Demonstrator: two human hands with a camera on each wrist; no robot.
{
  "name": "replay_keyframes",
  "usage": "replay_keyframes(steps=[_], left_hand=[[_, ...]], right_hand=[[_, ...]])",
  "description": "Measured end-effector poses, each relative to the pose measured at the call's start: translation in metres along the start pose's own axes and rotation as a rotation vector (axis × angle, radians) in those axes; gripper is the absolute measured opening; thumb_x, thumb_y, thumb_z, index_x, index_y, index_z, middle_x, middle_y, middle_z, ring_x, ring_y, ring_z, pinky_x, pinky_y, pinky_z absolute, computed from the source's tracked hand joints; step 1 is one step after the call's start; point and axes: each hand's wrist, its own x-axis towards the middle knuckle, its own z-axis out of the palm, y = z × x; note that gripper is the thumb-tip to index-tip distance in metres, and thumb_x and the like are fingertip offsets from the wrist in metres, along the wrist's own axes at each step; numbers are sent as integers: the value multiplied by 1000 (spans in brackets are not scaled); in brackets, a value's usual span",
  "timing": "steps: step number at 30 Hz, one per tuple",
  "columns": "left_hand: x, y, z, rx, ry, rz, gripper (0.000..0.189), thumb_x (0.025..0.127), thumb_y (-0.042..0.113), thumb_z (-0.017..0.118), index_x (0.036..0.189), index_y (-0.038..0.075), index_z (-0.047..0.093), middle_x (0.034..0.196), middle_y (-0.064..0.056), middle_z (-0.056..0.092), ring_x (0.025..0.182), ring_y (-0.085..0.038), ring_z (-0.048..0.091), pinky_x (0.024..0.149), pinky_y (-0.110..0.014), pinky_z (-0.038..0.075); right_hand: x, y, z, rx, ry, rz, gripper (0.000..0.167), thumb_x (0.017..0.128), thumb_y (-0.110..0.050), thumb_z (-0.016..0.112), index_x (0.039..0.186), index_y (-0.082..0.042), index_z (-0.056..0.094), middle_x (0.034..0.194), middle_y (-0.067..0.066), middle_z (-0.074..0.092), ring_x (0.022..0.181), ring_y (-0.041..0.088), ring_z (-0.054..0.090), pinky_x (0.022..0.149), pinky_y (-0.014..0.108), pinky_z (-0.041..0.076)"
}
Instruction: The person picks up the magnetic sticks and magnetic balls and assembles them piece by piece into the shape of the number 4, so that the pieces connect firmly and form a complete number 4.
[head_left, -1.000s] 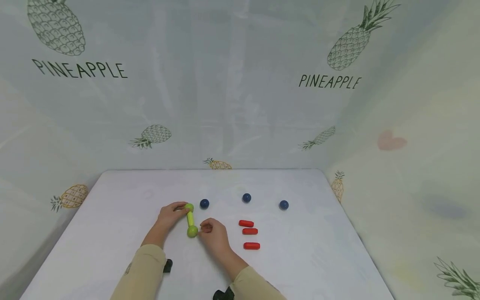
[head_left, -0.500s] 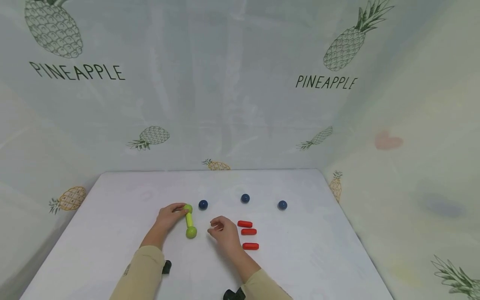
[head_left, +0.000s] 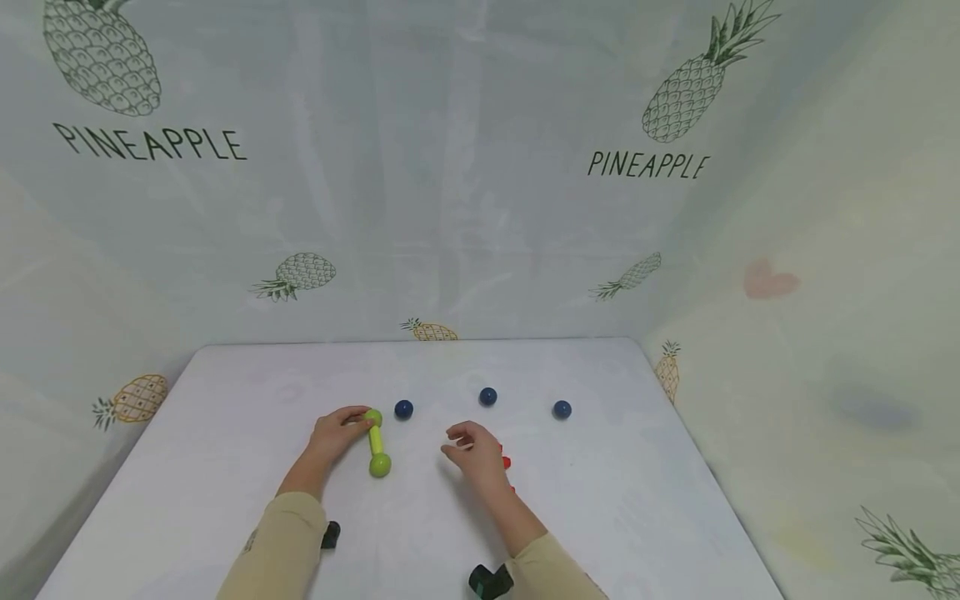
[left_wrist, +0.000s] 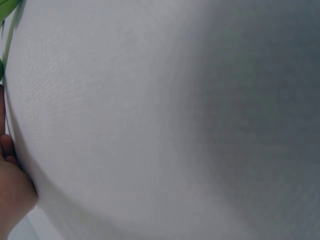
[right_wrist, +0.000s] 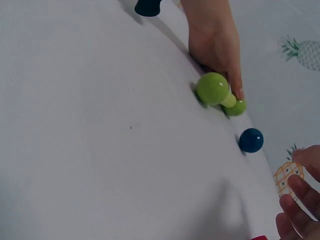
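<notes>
A green dumbbell-shaped piece (head_left: 376, 442), two green balls joined by a yellow-green rod, lies on the white table left of the middle. My left hand (head_left: 333, 435) holds its far ball between thumb and fingers. The right wrist view shows the nearer green ball (right_wrist: 212, 88) standing free of that hand. Over the table to the right, my right hand (head_left: 476, 454) has loosely bent fingers with nothing between them. It partly hides the red sticks (head_left: 506, 462). A blue ball (head_left: 403, 409) lies just right of the dumbbell's far end.
Two more blue balls (head_left: 488, 397) lie farther right along the back. The white table (head_left: 600, 517) meets a pineapple-printed cloth at its back and sides. Black wrist cameras (head_left: 491, 582) sit under the sleeves, low over the table.
My right hand has moved right, away from the dumbbell's near ball, and now covers part of the red sticks. My left hand keeps its hold on the far ball.
</notes>
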Motion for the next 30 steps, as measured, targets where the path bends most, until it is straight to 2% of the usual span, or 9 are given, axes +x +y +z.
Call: replay_keyframes(steps=[6,11,17,23,30], left_hand=[[2,-1,-1,4,0,8,54,90,45,66,131,11,61,119,-11,63,131,-42,37,107,-60,27],[1,2,-2,1,8,8,51,90,43,67,130,13,62,118,-10,64,130,-40,38,107,-60,27],[-1,4,0,-20,4,-1,51,88,39,71,131,15,62,120,-11,62,129,-39,40,107,-60,27],[-2,2,0,-32,-14,-16,55,84,40,75,133,19,60,125,-11,60,134,-40,35,109,-63,23],[-4,3,-1,-21,-23,0,55,84,38,76,133,19,60,126,-12,60,134,-41,36,108,-64,24]], right_hand=[[6,7,-12,-66,20,-9,22,82,-10,77,102,-7,70,95,0,66,88,18,58,75,31,51],[10,14,-19,-140,12,-23,22,82,-10,78,102,-10,70,97,-2,66,91,20,60,77,30,51],[11,15,-31,-128,6,-49,23,80,-7,78,102,-7,70,98,4,66,90,24,61,72,31,54],[15,19,-39,-169,-25,8,25,82,-9,77,105,-8,69,101,1,64,95,22,57,81,34,52],[21,26,-45,-191,-62,47,23,83,-12,77,105,-12,70,103,0,62,95,21,55,81,35,50]])
